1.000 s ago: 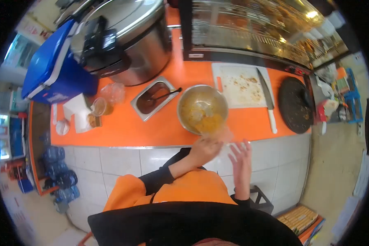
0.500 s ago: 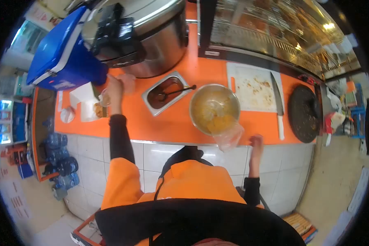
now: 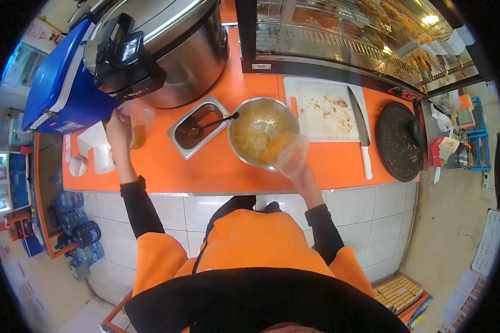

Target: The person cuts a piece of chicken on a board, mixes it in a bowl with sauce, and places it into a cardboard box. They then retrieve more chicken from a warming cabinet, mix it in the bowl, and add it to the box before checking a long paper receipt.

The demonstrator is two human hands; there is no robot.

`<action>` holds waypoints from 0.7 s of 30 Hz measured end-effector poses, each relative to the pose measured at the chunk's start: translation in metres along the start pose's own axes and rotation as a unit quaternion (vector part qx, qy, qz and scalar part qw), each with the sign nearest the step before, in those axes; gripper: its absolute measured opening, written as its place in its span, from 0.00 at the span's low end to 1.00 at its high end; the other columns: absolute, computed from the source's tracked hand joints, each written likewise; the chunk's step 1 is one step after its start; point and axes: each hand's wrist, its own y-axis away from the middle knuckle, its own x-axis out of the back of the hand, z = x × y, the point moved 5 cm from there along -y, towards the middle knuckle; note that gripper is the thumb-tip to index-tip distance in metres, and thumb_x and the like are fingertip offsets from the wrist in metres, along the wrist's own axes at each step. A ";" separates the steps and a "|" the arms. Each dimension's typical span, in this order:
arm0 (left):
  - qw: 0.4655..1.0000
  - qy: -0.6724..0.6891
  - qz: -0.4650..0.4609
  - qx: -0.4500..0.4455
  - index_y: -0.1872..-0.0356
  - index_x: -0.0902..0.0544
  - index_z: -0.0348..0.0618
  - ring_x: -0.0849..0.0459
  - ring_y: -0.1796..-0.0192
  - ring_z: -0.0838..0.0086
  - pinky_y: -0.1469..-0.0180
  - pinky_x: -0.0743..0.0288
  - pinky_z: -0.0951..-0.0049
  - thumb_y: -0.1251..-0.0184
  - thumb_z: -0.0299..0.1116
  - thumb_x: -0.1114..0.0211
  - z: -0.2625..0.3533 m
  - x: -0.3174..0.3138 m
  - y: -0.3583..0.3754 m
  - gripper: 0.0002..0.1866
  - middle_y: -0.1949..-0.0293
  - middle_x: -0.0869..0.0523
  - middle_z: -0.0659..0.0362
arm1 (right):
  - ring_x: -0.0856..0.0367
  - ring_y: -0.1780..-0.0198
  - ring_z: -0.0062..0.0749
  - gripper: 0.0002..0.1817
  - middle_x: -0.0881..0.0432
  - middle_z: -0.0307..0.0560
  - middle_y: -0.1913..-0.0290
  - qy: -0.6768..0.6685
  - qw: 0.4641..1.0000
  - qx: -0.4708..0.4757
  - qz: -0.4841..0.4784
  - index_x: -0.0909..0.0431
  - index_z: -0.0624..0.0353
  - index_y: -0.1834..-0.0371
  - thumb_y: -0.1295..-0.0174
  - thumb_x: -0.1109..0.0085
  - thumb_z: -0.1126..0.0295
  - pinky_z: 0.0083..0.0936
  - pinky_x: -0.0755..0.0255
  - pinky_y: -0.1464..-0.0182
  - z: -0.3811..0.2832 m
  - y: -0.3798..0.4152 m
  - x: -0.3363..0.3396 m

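Left hand: the left hand is extended over the far left of the counter, between an open white paper box and a clear cup with yellowish contents; its fingers are indistinct, so whether they are spread or pinching cannot be told.
Right hand: the right hand is at the clear bag, fingers partly behind the film; the grip cannot be confirmed.
Bag: at the near right rim of the steel bowl, overlapping its edge.
Bowl: upright near the middle of the counter, with a yellow-orange mixture on its inside.
Sauce: a rectangular steel pan stands just left of the bowl, dark brown sauce inside; a black spoon lies in it, handle pointing to the bowl.
Board: white chopping board right of the bowl, marked with brown crumbs.
Knife: the knife lies along the board's right side, white handle beyond the near edge.
Far right: round black stone dish, crumbs on its surface.
Rear left: large steel cooker beside a blue cooler box.
Rear right: glass-fronted display cabinet.
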 end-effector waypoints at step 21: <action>0.995 0.091 0.009 0.039 0.59 0.23 0.41 0.33 0.80 0.73 0.75 0.38 0.71 0.39 0.30 0.39 0.088 0.191 0.249 0.09 0.84 0.33 0.55 | 0.25 0.74 0.30 0.20 0.25 0.43 0.75 0.658 0.726 0.196 0.025 0.31 0.62 0.65 0.53 0.30 0.65 0.27 0.30 0.71 0.005 -0.044 0.034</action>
